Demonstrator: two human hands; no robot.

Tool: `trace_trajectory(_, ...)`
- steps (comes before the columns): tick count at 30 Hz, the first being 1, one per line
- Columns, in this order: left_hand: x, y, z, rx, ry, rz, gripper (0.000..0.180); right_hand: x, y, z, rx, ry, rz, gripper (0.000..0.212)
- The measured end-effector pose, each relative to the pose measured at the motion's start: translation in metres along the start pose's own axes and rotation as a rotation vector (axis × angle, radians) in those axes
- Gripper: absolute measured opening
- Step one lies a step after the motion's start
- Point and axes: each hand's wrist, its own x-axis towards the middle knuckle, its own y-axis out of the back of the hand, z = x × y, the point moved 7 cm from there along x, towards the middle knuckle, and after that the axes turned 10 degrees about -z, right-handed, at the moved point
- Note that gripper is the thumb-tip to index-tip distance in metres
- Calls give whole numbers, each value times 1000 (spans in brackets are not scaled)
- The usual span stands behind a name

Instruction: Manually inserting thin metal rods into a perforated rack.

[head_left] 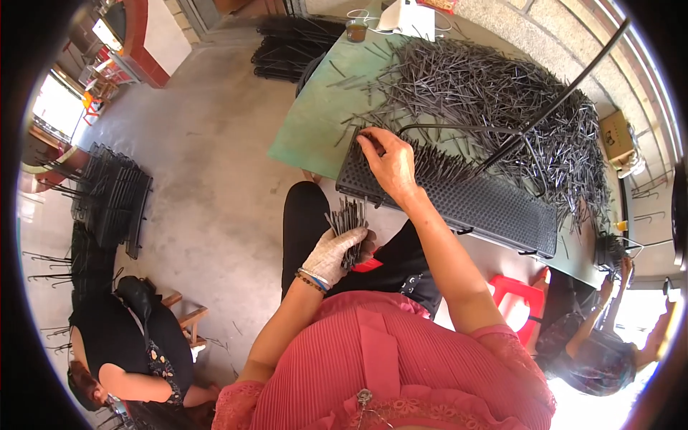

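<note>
My left hand (332,254), in a pale work glove, is closed round a bundle of thin dark rods (348,215) above my lap. The rods stand roughly upright, their ends sticking out past the fingers. My bare right hand (390,163) is over the left end of a long black perforated tray (487,215). Its thumb and fingers are bent together at the tray's far left corner; whatever is between them is too small to make out. Several rods (444,166) stand in a row along the tray's far side.
A green table (304,132) bears a large heap of loose dark rods (494,93). A black metal bar frame (555,107) crosses above the tray. At the back are a cup (356,30) and a white box. Other people sit at lower left and right. A red stool (519,297) stands nearby.
</note>
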Motion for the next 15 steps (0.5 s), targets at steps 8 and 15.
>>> trace_trajectory(8,17,6,8,-45,40,-74,23,-5,-19,-4,-136,28,-57,16)
trace_trajectory(15,28,7,3,-41,59,-160,24,-4,-20,-13,-246,206,-92,21)
